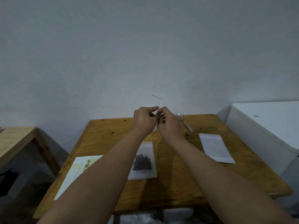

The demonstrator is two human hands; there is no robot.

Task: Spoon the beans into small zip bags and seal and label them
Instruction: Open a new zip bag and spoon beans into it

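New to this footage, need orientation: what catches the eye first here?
The left hand and right hand meet fingertip to fingertip over the far side of the table; anything pinched is too small to tell. Nearer, mid-table, lies a zip bag of dark beans, an empty bag to its right.

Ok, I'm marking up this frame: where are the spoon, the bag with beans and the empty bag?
spoon (187, 126), head view, on its handle.
bag with beans (142, 162), head view, on its bean-filled middle.
empty bag (216, 147), head view, on its flat middle.
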